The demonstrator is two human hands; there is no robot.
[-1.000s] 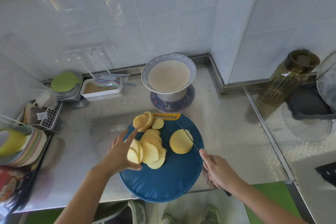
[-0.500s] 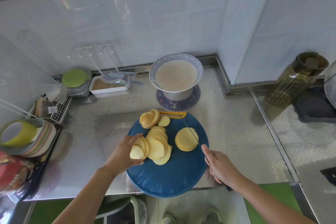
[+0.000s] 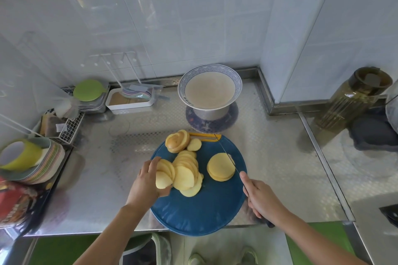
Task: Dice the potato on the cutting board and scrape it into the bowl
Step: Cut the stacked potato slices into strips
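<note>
Several potato slices (image 3: 164, 176) pinched by left hand (image 3: 146, 182), fingers curled; right hand (image 3: 260, 198) gripped knife (image 3: 225, 150), blade at edge of stacked rounds (image 3: 221, 166). Stacking step; next likely needed slices squared, then strip cuts.

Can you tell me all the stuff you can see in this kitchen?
cutting board: one, blue, round, at the counter's front edge.
potato slices: many, pale yellow, three groups on the cutting board.
knife: one, black handle, blade over the right-hand group.
bowl: one, white with blue rim, behind the cutting board.
mat: one, blue patterned, beneath the bowl.
lid: one, green, back left.
tray: one, white, beside the lid.
jar: one, olive-brown, far right.
cup: one, yellow-green, on the plates.
plates: a stack, pastel, far left.
counter: one, steel, under everything.
left hand: grips the leftmost potato slices.
right hand: grips the knife's handle.
</note>
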